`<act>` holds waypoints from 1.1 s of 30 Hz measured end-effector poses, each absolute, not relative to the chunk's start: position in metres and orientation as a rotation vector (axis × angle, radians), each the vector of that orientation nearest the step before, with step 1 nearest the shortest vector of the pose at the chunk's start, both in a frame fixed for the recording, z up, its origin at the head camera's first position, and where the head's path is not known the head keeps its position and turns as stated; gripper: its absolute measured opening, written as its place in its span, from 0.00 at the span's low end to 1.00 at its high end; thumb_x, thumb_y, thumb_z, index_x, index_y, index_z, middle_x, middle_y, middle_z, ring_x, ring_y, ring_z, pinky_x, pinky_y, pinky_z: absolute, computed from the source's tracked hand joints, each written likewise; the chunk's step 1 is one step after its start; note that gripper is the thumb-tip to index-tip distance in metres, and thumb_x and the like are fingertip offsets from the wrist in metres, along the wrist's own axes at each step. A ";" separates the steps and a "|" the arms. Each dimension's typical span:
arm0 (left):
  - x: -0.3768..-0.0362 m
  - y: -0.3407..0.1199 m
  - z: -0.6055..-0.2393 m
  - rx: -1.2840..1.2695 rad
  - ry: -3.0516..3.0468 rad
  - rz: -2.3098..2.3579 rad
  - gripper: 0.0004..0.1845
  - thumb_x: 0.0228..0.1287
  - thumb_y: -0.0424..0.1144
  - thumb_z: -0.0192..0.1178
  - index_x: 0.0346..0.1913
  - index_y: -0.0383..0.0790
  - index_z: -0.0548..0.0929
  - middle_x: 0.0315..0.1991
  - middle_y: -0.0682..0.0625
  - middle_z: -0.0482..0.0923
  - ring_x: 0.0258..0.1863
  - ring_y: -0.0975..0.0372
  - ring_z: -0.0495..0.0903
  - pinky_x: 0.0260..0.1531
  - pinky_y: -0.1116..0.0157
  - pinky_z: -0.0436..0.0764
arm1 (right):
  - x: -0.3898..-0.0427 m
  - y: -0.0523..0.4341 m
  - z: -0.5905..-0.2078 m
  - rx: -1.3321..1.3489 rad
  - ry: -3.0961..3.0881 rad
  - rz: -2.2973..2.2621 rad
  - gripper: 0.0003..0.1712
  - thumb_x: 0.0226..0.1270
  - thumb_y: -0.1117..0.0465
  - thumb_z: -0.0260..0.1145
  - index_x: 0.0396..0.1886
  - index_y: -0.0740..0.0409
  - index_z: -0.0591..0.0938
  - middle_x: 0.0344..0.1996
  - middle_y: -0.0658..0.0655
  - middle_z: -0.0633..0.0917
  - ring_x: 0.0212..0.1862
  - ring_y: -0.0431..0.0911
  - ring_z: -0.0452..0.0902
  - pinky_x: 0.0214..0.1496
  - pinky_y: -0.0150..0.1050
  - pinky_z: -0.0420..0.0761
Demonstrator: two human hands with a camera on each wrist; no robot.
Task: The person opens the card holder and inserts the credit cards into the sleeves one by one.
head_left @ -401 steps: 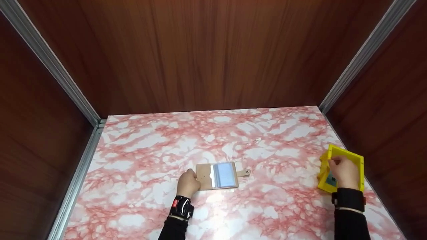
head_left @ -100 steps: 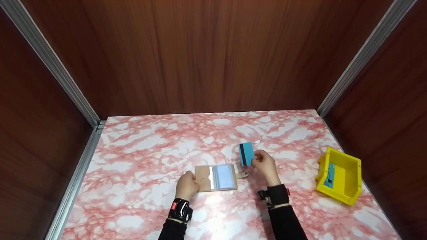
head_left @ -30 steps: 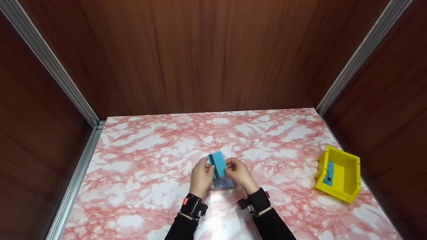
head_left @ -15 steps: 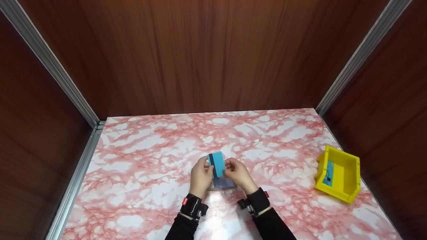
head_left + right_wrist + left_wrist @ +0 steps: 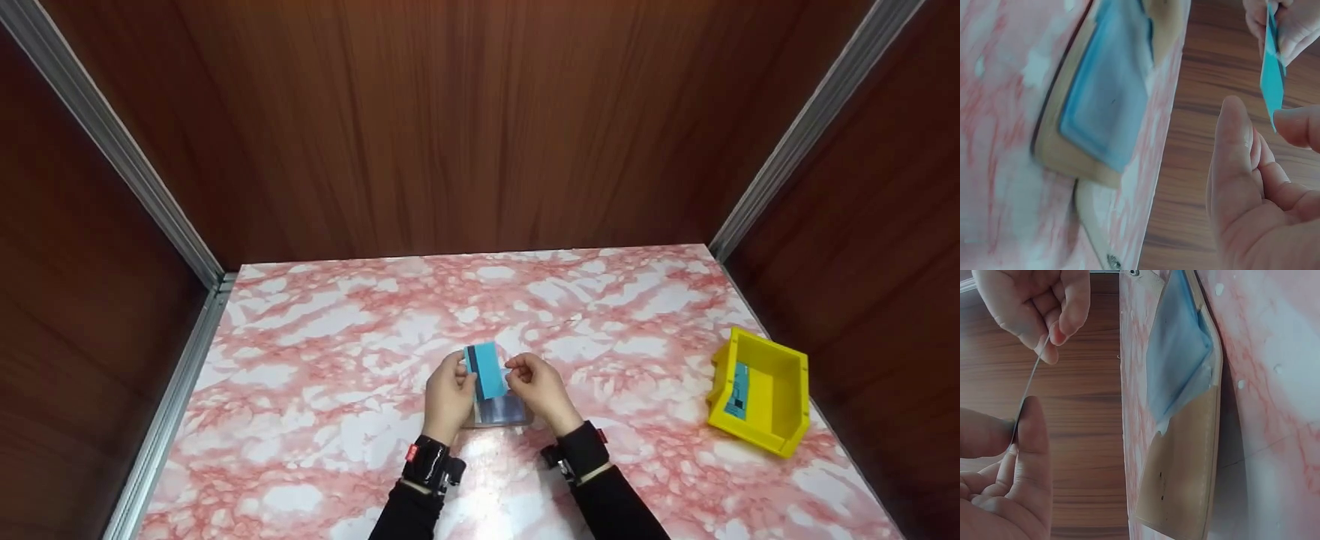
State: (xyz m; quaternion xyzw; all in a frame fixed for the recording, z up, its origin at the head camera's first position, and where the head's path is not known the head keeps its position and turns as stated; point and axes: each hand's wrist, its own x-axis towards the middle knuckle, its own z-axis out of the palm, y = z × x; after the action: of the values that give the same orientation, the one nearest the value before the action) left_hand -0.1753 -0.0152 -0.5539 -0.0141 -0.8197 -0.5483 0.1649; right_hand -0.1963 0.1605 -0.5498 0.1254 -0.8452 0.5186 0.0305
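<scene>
A blue card (image 5: 487, 371) with a dark stripe is held up over an open tan card holder (image 5: 469, 424). My left hand (image 5: 448, 397) pinches the card at its left edge between thumb and fingers, seen edge-on in the left wrist view. Just off the card's opposite edge is my right hand (image 5: 540, 386); its thumb (image 5: 1234, 146) stands apart from the card, and a fingertip is right at the card's corner in the right wrist view. The holder lies on the table with its clear sleeves (image 5: 1176, 343) showing and its snap strap (image 5: 1092, 225) extended.
At the right side of the table (image 5: 337, 322) stands a yellow bin (image 5: 776, 394) with blue card material (image 5: 739, 390) against its inner left wall. Wood-grain panels (image 5: 450, 127) enclose the back and sides, with metal profiles (image 5: 161, 191) in the corners.
My right hand brought the blue card from the right to above the holder. My left hand left the holder and took the card's left edge. The right hand has just loosened from the card.
</scene>
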 end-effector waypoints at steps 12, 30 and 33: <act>-0.175 -0.018 -0.560 -0.018 -2.390 -1.529 0.20 0.58 0.24 0.64 0.54 0.27 0.79 0.30 0.46 0.80 0.30 0.58 0.81 0.34 0.59 0.82 | -0.200 0.167 -0.560 0.347 -2.689 1.382 0.07 0.60 0.69 0.65 0.39 0.65 0.81 0.29 0.52 0.80 0.34 0.45 0.76 0.38 0.39 0.77; -0.176 -0.025 -0.572 0.013 -2.484 -1.470 0.20 0.57 0.24 0.64 0.54 0.25 0.80 0.31 0.46 0.81 0.30 0.60 0.79 0.34 0.59 0.80 | -0.202 0.173 -0.571 0.317 -2.857 1.151 0.05 0.58 0.68 0.68 0.34 0.63 0.81 0.24 0.49 0.76 0.27 0.44 0.72 0.36 0.42 0.75; -0.176 -0.026 -0.574 0.017 -2.486 -1.475 0.19 0.57 0.24 0.64 0.54 0.26 0.80 0.29 0.48 0.79 0.28 0.61 0.76 0.34 0.60 0.79 | -0.203 0.173 -0.573 0.307 -2.877 1.110 0.06 0.57 0.68 0.69 0.32 0.61 0.80 0.24 0.49 0.76 0.28 0.44 0.72 0.36 0.42 0.75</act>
State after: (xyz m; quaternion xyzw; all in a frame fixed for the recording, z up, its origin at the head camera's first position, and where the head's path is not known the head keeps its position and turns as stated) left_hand -0.1762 -0.0258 -0.5743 0.0057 -0.8533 -0.5062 0.1250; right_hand -0.2026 0.1731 -0.5733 0.0991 -0.9282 0.3580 0.0212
